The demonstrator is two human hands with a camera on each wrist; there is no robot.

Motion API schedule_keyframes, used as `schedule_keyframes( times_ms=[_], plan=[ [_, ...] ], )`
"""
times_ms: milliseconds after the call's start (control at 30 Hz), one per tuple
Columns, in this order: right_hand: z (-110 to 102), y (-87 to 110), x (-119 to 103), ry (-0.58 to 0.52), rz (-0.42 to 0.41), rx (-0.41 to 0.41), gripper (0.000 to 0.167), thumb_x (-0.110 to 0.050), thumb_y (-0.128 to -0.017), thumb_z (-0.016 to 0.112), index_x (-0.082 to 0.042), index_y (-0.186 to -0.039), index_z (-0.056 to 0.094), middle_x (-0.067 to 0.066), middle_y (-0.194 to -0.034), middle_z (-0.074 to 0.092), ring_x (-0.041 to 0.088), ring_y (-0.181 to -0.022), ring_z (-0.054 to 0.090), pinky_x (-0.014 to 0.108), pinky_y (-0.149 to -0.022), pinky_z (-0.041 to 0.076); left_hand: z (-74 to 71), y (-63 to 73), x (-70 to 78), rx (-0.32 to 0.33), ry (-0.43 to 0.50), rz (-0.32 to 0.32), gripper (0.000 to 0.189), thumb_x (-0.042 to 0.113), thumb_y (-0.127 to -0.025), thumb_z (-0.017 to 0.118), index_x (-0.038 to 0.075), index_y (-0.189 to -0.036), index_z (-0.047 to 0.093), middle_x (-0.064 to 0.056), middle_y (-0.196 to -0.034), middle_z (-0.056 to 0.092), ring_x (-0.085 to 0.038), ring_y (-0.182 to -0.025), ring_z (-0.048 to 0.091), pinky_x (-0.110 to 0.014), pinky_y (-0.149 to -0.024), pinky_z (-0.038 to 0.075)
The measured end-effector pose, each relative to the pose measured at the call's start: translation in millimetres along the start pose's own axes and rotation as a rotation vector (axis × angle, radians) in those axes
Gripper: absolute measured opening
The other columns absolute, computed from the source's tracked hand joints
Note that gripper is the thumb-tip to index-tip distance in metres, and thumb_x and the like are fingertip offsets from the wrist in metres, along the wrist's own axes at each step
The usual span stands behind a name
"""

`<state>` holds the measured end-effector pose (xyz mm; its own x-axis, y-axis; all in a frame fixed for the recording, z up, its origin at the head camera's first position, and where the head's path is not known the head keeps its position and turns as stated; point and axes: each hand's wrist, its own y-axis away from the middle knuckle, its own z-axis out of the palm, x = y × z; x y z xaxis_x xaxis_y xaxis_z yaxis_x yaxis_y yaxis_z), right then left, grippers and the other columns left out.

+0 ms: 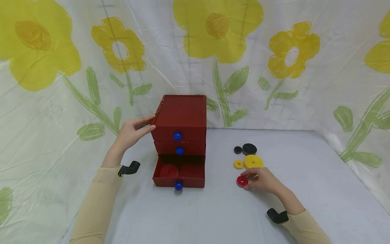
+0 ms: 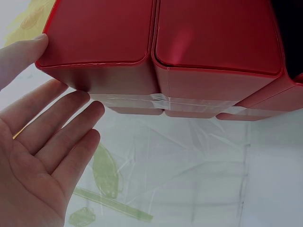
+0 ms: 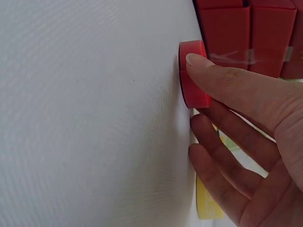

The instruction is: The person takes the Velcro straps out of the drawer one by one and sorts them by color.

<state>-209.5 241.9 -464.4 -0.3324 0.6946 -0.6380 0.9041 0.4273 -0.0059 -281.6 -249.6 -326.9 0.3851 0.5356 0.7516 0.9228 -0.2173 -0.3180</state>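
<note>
My left hand point(image 1: 129, 135) rests at the upper left front edge of a dark red drawer box point(image 1: 184, 112). The left wrist view shows its thumb on the top drawer's front edge and the other fingers, nearly straight, along the side. Of the three drawers with blue knobs, the bottom drawer point(image 1: 195, 183) is pulled out. A large red disc point(image 1: 165, 172) lies in its left part. Out on the table, my right hand point(image 1: 263, 181) pinches a small red ring point(image 1: 239, 183) between thumb and fingers, its flat side close to the white cloth.
Just behind the right hand lie a large yellow disc point(image 1: 249, 160) and a small yellow ring point(image 1: 236, 165). Farther back are a large black disc point(image 1: 250, 148) and a small black disc point(image 1: 237, 149). A flower-printed curtain point(image 1: 170, 74) hangs behind the box.
</note>
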Motion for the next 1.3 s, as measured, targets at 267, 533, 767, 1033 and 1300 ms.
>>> schedule_keyframes(
  times_ms=[267,533,767,1033,1300],
  plan=[
    [0.8,-0.5,-0.1,-0.007,-0.014,-0.006,0.038,-0.023,-0.072,0.083,-0.015,-0.107,0.071,-0.003,-0.103,0.069,0.013,-0.090,0.064,0.020,-0.079,0.054,0.2,-0.1,-3.0,0.005,-0.007,-0.002,0.047,0.040,-0.088,0.066,0.028,-0.132,0.057,-0.002,-0.134,0.058,-0.022,-0.122,0.056,-0.044,-0.097,0.049],
    [-1.8,-0.9,-0.7,-0.002,-0.042,-0.017,0.038,-0.025,-0.074,0.081,-0.013,-0.108,0.070,-0.002,-0.103,0.070,0.014,-0.091,0.064,0.023,-0.078,0.055,0.3,-0.7,-4.7,0.009,-0.006,0.006,0.046,0.039,-0.088,0.066,0.027,-0.131,0.059,-0.001,-0.132,0.059,-0.021,-0.121,0.057,-0.041,-0.096,0.049],
    [-9.0,-4.4,-8.6,-0.028,-0.066,0.042,0.034,-0.022,-0.081,0.075,-0.004,-0.109,0.068,0.008,-0.104,0.069,0.020,-0.092,0.066,0.027,-0.076,0.057,-0.5,-0.3,-5.3,0.009,-0.007,0.000,0.047,0.042,-0.086,0.067,0.030,-0.130,0.059,0.002,-0.132,0.059,-0.017,-0.121,0.057,-0.041,-0.096,0.050],
    [-14.6,-18.3,-31.9,-0.066,-0.094,0.125,0.036,-0.022,-0.080,0.077,-0.005,-0.110,0.069,0.010,-0.107,0.070,0.024,-0.095,0.067,0.032,-0.079,0.057,0.1,-1.1,-2.0,0.001,-0.002,-0.001,0.049,0.044,-0.086,0.067,0.029,-0.131,0.058,0.001,-0.132,0.059,-0.019,-0.122,0.056,-0.043,-0.097,0.049],
    [-9.2,-37.1,-57.3,-0.091,-0.149,0.113,0.037,-0.027,-0.080,0.077,-0.010,-0.111,0.069,0.012,-0.108,0.070,0.026,-0.096,0.068,0.033,-0.082,0.057,0.0,-1.2,-1.7,0.001,-0.002,-0.003,0.049,0.044,-0.086,0.067,0.029,-0.131,0.058,0.000,-0.132,0.059,-0.021,-0.122,0.056,-0.044,-0.096,0.049]
  ],
)
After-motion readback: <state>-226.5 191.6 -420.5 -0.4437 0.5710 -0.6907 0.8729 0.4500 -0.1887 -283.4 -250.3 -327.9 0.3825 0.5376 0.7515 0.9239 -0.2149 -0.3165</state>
